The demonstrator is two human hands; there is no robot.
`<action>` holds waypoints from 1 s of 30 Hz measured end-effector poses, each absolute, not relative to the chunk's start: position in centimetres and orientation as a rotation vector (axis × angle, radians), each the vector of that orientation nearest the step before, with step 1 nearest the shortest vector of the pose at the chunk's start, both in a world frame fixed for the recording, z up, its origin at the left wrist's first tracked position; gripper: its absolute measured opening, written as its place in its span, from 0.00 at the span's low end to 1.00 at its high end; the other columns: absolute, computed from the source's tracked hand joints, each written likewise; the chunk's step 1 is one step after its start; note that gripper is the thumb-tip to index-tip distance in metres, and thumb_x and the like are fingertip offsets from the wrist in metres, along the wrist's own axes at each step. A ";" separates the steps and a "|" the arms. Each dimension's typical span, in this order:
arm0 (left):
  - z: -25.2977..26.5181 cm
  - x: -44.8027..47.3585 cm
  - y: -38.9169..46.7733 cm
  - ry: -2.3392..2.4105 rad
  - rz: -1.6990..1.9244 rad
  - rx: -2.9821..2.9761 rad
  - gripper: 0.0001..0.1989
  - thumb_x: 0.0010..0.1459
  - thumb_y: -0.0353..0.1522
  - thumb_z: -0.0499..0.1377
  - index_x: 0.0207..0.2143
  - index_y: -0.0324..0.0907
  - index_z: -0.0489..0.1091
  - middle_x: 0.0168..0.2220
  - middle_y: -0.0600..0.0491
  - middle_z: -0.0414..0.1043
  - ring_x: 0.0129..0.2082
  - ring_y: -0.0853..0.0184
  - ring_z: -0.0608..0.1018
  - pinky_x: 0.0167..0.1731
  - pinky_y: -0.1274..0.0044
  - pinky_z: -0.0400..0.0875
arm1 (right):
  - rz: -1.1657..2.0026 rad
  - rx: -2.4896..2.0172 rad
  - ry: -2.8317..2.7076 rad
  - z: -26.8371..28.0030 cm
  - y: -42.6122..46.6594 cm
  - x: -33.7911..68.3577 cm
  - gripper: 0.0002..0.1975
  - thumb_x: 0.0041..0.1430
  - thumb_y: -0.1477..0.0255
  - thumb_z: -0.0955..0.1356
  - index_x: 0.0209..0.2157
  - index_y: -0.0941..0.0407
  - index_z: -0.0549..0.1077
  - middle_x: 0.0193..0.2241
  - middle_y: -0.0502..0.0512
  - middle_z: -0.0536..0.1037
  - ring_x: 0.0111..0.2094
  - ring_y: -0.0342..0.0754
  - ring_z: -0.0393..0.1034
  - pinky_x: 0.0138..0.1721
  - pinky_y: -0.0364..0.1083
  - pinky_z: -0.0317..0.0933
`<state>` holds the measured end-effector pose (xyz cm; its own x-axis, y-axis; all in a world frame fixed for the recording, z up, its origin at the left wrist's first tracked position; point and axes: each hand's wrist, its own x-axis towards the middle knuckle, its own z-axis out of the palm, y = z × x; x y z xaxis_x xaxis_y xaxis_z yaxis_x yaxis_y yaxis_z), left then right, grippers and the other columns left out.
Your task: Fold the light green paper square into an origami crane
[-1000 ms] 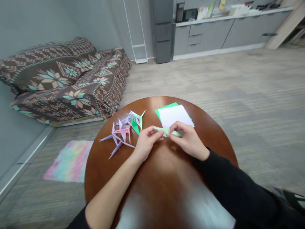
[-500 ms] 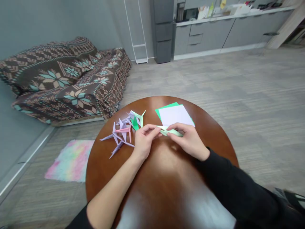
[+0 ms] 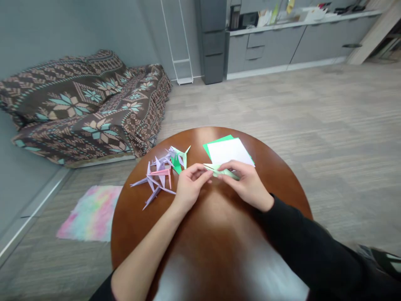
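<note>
A pale green folded paper (image 3: 216,168) is held between my two hands above the round table. My left hand (image 3: 191,186) pinches its left end with thumb and fingers. Around its right part, the thumb and fingers of my right hand (image 3: 246,182) are closed. Part of the paper is hidden behind the fingers. Left of my left hand lie several folded paper cranes: purple ones (image 3: 153,194), a pink one (image 3: 162,172), a dark green one (image 3: 176,164) and a pale green one (image 3: 184,155).
Sheets of paper, a white one (image 3: 230,149) over a green one (image 3: 206,148), lie beyond my hands on the brown round table (image 3: 213,251). A covered sofa (image 3: 103,121) stands at left, with a fluffy pastel rug (image 3: 90,213) on the floor. Grey kitchen cabinets (image 3: 275,48) line the back.
The narrow left end of the pale green paper now shows more clearly between my fingers. Both hands keep their hold, and the whole view has shifted slightly.
</note>
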<state>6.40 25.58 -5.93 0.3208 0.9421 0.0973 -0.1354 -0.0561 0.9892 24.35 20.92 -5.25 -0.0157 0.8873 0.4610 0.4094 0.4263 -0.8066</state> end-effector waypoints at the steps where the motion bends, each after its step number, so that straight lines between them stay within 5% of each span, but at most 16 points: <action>1: -5.9 6.4 25.6 0.838 1.087 1.320 0.10 0.51 0.36 0.70 0.30 0.39 0.76 0.31 0.53 0.76 0.29 0.70 0.76 0.30 0.78 0.75 | 0.560 -1.157 -1.633 -5.2 20.9 24.4 0.03 0.61 0.71 0.71 0.38 0.53 0.77 0.35 0.53 0.81 0.37 0.50 0.75 0.42 0.48 0.65; 12: -5.7 6.7 25.0 0.791 1.097 1.352 0.09 0.54 0.34 0.68 0.35 0.40 0.75 0.29 0.54 0.76 0.26 0.71 0.76 0.26 0.80 0.71 | 0.647 -1.215 -1.652 -5.0 20.9 24.3 0.05 0.61 0.69 0.71 0.32 0.54 0.76 0.30 0.52 0.81 0.32 0.49 0.73 0.38 0.47 0.64; 19: -5.3 6.7 24.9 0.856 1.044 1.401 0.09 0.56 0.35 0.66 0.29 0.39 0.75 0.22 0.57 0.71 0.17 0.74 0.70 0.20 0.80 0.66 | 0.620 -1.261 -1.704 -5.1 20.8 24.2 0.07 0.62 0.70 0.69 0.30 0.55 0.75 0.27 0.51 0.78 0.27 0.46 0.68 0.32 0.45 0.59; 30: -6.4 6.6 25.1 0.847 1.080 1.291 0.09 0.55 0.37 0.68 0.28 0.40 0.75 0.21 0.57 0.70 0.17 0.75 0.68 0.19 0.80 0.61 | 0.638 -1.238 -1.747 -5.1 20.9 24.0 0.06 0.63 0.73 0.68 0.30 0.56 0.74 0.25 0.48 0.74 0.25 0.43 0.63 0.31 0.44 0.55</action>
<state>6.57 25.09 -6.40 0.3058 0.9482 0.0862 -0.1419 -0.0441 0.9889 23.96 20.91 -5.11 -0.1200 0.9252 0.3601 0.4752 0.3719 -0.7974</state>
